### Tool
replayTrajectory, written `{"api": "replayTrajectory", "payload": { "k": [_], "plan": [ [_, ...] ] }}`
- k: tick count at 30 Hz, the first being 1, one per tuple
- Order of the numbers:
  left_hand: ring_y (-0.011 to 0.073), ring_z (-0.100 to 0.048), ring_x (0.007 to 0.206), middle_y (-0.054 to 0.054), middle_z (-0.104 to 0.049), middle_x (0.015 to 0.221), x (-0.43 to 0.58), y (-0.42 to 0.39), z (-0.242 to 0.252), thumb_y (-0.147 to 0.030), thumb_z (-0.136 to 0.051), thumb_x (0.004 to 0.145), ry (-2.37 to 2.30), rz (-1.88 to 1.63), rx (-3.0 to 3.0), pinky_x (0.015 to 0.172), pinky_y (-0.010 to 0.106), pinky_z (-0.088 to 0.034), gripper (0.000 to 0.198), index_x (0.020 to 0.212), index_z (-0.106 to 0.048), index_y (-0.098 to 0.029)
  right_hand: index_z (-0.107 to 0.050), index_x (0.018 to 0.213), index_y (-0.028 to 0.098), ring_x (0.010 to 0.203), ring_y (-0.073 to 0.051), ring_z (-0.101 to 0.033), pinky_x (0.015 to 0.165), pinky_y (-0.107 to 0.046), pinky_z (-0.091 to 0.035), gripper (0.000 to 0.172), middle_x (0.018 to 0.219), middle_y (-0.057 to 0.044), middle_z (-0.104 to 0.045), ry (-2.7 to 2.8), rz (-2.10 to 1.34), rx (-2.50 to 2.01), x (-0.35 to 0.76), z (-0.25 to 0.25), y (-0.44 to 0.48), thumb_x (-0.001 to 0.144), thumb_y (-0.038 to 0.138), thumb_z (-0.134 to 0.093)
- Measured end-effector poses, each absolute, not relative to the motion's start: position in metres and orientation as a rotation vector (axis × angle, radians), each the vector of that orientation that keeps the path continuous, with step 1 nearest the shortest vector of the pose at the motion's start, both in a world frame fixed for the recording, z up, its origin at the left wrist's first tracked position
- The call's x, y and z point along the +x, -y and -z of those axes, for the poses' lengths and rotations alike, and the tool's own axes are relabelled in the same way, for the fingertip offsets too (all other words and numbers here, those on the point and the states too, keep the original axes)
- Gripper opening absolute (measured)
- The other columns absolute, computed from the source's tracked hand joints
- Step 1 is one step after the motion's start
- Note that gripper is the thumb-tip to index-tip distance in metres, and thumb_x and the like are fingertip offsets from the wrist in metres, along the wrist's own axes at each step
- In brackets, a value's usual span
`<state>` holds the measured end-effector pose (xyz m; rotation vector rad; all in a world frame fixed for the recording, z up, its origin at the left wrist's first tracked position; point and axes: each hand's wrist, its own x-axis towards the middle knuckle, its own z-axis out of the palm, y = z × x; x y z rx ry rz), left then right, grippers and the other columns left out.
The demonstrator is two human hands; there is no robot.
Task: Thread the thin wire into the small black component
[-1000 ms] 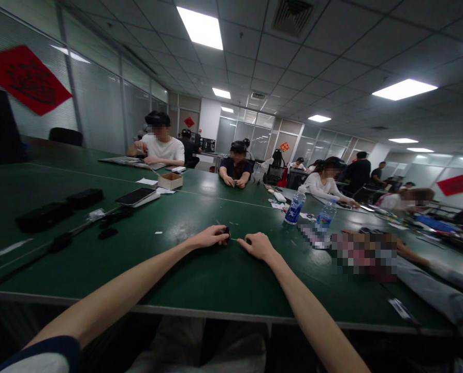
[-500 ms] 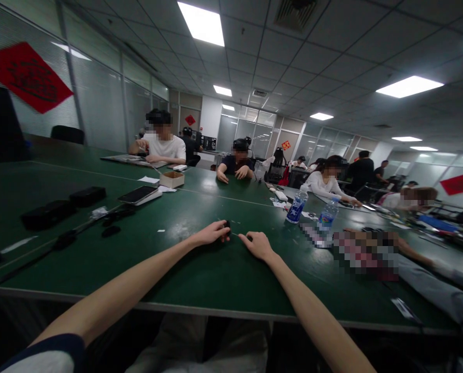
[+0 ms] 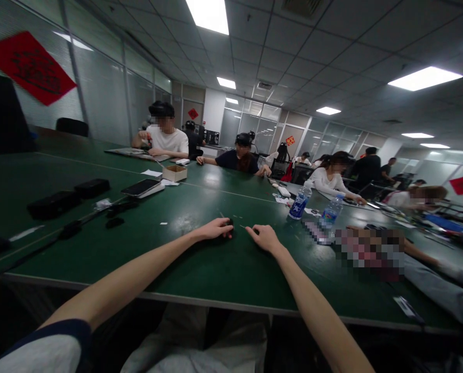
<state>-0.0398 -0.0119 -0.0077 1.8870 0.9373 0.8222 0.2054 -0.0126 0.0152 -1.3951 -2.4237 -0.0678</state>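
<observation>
My left hand (image 3: 215, 228) rests low over the green table (image 3: 200, 264), its fingers closed round a small dark object (image 3: 230, 223) whose kind I cannot make out. Just to the right, my right hand (image 3: 265, 238) is in a pinch, thumb and forefinger pointing toward the left hand. A thin, pale sliver (image 3: 243, 226) shows at its fingertips, too small to name. The two hands are a short gap apart. Small pale scraps (image 3: 237, 217) lie on the table just beyond them.
Right of my hands stand two water bottles (image 3: 300, 201), a blurred patch and a neighbour's arm. To the left lie a phone (image 3: 141, 187), an open cardboard box (image 3: 175, 173), black cases (image 3: 54, 204) and a dark cable (image 3: 69, 229). Several people sit around the table.
My hands have drawn slightly farther apart, the right one moving right. The view has shifted a little. Across the table, a person in dark clothing has spread both arms outward.
</observation>
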Motion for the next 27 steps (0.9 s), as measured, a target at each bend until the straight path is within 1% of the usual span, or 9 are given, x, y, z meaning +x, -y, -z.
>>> {"api": "replayTrajectory", "payload": {
  "k": [7, 11, 14, 19, 27],
  "plan": [
    [0.0124, -0.056, 0.067, 0.005, -0.064, 0.078, -0.038, 0.015, 0.004, -0.045, -0.048, 0.084, -0.933, -0.839, 1.832, 0.063, 0.024, -0.043, 0.033, 0.092, -0.052, -0.013, -0.069, 0.087, 0.022, 0.078, -0.018, -0.062, 0.068, -0.024, -0.039, 0.062, 0.083, -0.006, -0.069, 2.527, 0.108, -1.417, 0.199, -0.018, 0.018, 0.089, 0.065, -0.024],
    [0.0129, -0.057, 0.069, 0.006, -0.064, 0.08, -0.038, 0.015, 0.004, -0.044, -0.049, 0.084, -0.947, -0.838, 1.81, 0.063, 0.024, -0.043, 0.032, 0.092, -0.053, -0.013, -0.069, 0.088, 0.022, 0.079, -0.019, -0.062, 0.069, -0.025, -0.04, 0.062, 0.082, -0.007, -0.069, 2.557, 0.111, -1.424, 0.2, -0.019, 0.02, 0.089, 0.066, -0.025],
    [0.0135, -0.058, 0.072, 0.006, -0.064, 0.081, -0.038, 0.014, 0.004, -0.045, -0.049, 0.083, -0.944, -0.836, 1.811, 0.063, 0.024, -0.043, 0.033, 0.093, -0.052, -0.013, -0.069, 0.088, 0.022, 0.077, -0.019, -0.062, 0.069, -0.025, -0.04, 0.063, 0.082, -0.006, -0.069, 2.57, 0.109, -1.419, 0.199, -0.019, 0.02, 0.089, 0.066, -0.024],
    [0.013, -0.057, 0.069, 0.005, -0.064, 0.079, -0.039, 0.014, 0.004, -0.046, -0.049, 0.083, -0.934, -0.829, 1.827, 0.063, 0.024, -0.043, 0.034, 0.093, -0.052, -0.013, -0.069, 0.086, 0.022, 0.074, -0.018, -0.062, 0.066, -0.025, -0.04, 0.064, 0.08, -0.006, -0.069, 2.578, 0.109, -1.398, 0.199, -0.018, 0.02, 0.089, 0.066, -0.023],
    [0.0127, -0.056, 0.069, 0.004, -0.063, 0.077, -0.038, 0.019, 0.0, -0.046, -0.048, 0.084, -0.958, -0.814, 1.856, 0.065, 0.024, -0.043, 0.033, 0.091, -0.052, -0.014, -0.069, 0.086, 0.022, 0.077, -0.018, -0.062, 0.067, -0.025, -0.04, 0.062, 0.081, -0.006, -0.069, 2.573, 0.138, -1.432, 0.195, -0.02, 0.024, 0.089, 0.066, -0.025]
  ]
}}
